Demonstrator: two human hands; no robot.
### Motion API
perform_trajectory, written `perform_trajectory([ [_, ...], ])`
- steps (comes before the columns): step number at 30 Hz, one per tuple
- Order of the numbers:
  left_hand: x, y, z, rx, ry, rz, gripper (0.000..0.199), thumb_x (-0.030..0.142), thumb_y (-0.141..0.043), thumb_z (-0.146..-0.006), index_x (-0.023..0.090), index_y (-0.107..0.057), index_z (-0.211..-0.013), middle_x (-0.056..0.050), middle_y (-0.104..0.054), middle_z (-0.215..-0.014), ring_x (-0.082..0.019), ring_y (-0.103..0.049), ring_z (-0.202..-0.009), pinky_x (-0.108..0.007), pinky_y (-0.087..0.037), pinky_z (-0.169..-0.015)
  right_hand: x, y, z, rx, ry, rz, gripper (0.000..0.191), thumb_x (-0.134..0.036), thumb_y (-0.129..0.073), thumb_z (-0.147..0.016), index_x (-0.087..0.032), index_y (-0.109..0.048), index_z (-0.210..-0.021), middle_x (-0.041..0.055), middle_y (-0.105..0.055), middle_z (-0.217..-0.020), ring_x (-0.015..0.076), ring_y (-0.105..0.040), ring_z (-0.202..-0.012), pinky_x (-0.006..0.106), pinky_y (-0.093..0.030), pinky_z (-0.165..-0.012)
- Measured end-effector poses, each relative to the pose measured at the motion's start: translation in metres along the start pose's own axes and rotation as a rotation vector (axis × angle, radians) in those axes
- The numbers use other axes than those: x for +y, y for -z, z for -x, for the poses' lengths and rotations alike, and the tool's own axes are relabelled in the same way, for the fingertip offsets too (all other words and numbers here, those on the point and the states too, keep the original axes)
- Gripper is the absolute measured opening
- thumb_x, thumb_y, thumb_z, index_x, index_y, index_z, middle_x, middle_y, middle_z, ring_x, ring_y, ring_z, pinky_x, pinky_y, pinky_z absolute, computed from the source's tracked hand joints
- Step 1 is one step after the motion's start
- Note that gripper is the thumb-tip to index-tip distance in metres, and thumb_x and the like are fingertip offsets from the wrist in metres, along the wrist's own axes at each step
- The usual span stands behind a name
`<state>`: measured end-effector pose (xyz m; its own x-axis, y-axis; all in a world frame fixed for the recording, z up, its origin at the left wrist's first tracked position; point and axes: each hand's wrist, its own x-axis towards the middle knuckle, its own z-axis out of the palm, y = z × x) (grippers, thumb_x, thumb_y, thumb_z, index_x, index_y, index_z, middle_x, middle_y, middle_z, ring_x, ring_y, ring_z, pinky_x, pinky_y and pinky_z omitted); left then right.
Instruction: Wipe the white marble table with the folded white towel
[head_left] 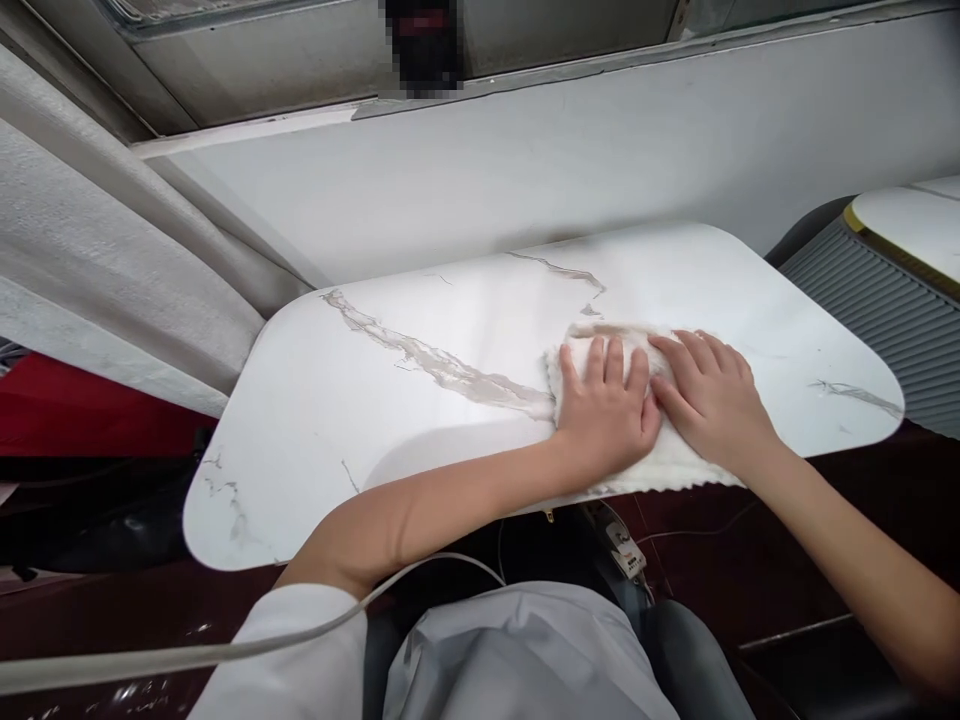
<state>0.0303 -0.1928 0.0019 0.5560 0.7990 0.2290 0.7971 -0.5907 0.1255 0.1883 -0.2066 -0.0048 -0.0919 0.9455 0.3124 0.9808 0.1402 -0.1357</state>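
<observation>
A white, fluffy cloth with a scalloped edge (679,470) lies bunched on a white marble-patterned tabletop (465,310), right of its middle. One edge of it reaches the table's near side. My left hand (604,405) rests flat on the cloth with its fingers apart. Beside it, my right hand (709,400) also lies on the cloth, fingers stretched forward and its thumb close to the left hand. Both palms face down and press the cloth against the table. The part of the cloth under the hands is hidden.
A pale curtain (112,220) hangs at the left, above a red item (90,410). A white wall panel (450,180) borders the table's far side. At the right stands a grey ribbed base (862,290). A white cable (300,635) crosses near my body; a power strip (624,548) sits below the table.
</observation>
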Motion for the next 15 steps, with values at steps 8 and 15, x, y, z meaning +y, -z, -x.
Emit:
perform_trajectory([
  [8, 0.044, -0.004, 0.004, 0.066, -0.103, 0.000, 0.057, 0.036, -0.035, -0.100, 0.006, -0.047, -0.146, -0.023, -0.047, -0.152, -0.039, -0.040, -0.143, -0.068, -0.032, -0.114, 0.031, 0.019, 0.039, -0.021, -0.057, 0.004, 0.048, -0.045, -0.028, -0.099, -0.027, -0.047, -0.140, 0.0154, -0.054, -0.141, 0.0388, -0.044, -0.138, 0.059, -0.037, -0.114],
  [15, 0.063, -0.015, -0.020, 0.109, -0.120, 0.013, 0.056, 0.035, -0.032, -0.100, 0.008, -0.048, -0.146, -0.020, -0.049, -0.151, -0.037, -0.040, -0.142, -0.065, -0.034, -0.114, 0.063, 0.021, 0.033, 0.000, -0.118, 0.013, 0.047, -0.044, -0.029, -0.096, -0.029, -0.049, -0.136, 0.0129, -0.057, -0.137, 0.0360, -0.049, -0.134, 0.057, -0.039, -0.113],
])
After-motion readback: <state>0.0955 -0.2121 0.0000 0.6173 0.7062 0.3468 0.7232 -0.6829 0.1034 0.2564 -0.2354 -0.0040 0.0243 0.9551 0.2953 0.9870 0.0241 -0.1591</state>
